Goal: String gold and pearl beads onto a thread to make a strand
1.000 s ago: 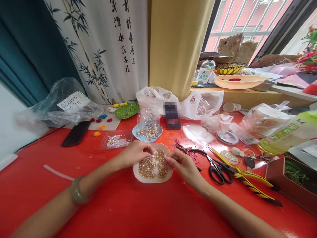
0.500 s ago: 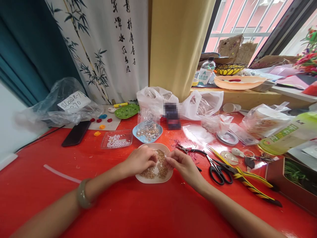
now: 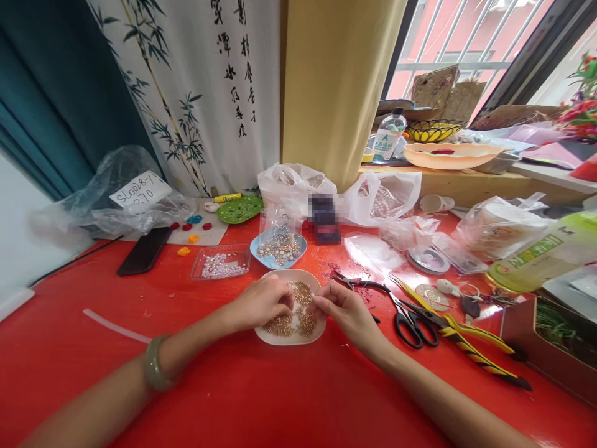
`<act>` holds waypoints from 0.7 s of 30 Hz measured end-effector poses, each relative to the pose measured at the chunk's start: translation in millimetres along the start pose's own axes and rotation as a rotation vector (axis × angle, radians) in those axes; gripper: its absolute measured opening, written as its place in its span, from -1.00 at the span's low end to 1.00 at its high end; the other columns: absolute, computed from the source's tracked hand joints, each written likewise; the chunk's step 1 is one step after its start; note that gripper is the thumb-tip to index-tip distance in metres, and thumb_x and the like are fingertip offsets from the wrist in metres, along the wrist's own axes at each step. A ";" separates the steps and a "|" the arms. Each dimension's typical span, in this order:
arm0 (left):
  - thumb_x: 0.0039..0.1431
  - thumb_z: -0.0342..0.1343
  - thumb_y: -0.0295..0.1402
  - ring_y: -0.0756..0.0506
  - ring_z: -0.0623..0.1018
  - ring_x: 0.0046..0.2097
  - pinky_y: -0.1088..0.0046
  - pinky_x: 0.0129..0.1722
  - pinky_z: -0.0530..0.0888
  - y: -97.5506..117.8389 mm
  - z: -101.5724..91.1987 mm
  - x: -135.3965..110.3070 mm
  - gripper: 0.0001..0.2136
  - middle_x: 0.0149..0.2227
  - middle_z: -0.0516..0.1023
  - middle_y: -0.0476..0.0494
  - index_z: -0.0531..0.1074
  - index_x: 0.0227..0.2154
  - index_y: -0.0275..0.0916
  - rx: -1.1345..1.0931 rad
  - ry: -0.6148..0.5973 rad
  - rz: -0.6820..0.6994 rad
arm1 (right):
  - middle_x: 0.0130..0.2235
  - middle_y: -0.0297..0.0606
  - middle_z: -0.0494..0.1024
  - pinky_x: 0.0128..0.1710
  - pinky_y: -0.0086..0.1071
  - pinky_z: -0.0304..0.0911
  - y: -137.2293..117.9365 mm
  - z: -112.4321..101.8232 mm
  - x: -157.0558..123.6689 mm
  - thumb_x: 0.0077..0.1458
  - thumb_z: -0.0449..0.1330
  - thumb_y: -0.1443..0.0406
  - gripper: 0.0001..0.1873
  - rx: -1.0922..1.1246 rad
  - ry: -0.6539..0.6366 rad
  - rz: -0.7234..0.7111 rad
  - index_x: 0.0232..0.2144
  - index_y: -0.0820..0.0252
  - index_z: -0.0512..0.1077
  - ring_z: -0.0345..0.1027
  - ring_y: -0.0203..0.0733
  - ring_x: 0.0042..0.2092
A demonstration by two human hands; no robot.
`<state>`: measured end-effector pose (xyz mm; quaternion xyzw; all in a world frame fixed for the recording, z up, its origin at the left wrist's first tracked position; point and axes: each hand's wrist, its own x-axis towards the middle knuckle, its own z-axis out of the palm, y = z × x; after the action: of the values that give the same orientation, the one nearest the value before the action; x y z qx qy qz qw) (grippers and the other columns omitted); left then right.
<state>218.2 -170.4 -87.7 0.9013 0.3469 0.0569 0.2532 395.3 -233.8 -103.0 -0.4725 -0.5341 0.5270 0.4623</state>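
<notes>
A white tray [image 3: 289, 339] of small gold beads [image 3: 305, 305] lies in front of me on the red table. Over its left part is my left hand [image 3: 265, 301], thumb and fingers closed in a pinch close to the beads. At the tray's right rim my right hand [image 3: 342, 309] pinches thumb and forefinger together; what sits between the fingertips is too small to make out. Just behind stands a blue dish [image 3: 258, 254] with mixed gold and pale beads. A clear box [image 3: 221, 264] of white pearl beads is to its left.
Scissors [image 3: 413, 323], yellow-and-black pliers [image 3: 471, 342] and smaller black-handled pliers [image 3: 359, 282] lie to the right. A phone [image 3: 143, 251] and a clear plastic strip [image 3: 114, 326] are on the left. Plastic bags [image 3: 382, 199] line the back; a box of green stems [image 3: 559, 342] stands far right.
Both hands keep nearly the same place and pinch over the tray. My left fingers shift very slightly; nothing else visibly moves on the table.
</notes>
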 end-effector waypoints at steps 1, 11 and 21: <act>-0.05 0.05 -0.39 -0.10 0.35 -0.20 0.47 -0.30 0.26 -0.3 0.1 0.0 -0.93 -0.43 0.46 -0.04 0.43 -0.52 -0.21 -0.010 0.005 -0.001 | -0.54 -0.34 0.46 -0.48 -0.43 0.20 0.6 -0.5 0.3 -0.05 0.15 0.20 -0.80 0.008 -0.002 -0.002 -0.53 0.22 0.30 0.31 -0.33 -0.50; -0.09 0.11 -0.35 -0.02 0.44 -0.38 0.48 -0.38 0.35 2.9 5.0 7.7 -0.90 -0.44 0.49 -0.08 0.44 -0.51 -0.29 -0.634 0.251 -0.090 | -0.55 -0.33 0.49 -0.49 -0.46 0.21 3.7 0.7 -0.6 -0.06 0.18 0.24 -0.83 0.084 0.031 -0.021 -0.52 0.23 0.28 0.34 -0.35 -0.51; -0.14 0.15 -0.44 0.01 0.44 -0.40 0.52 -0.37 0.36 17.2 -1.2 5.1 -0.95 -0.47 0.50 -0.07 0.47 -0.54 -0.31 -0.865 0.277 -0.114 | -0.51 -0.32 0.50 -0.42 -0.41 0.25 -2.5 3.5 -5.4 -0.06 0.15 0.23 -0.81 0.003 -0.019 0.014 -0.37 0.23 0.38 0.36 -0.32 -0.47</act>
<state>232.0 -177.4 -78.6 0.6763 0.3708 0.3025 0.5600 392.4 -239.6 -100.6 -0.4705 -0.5342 0.5357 0.4542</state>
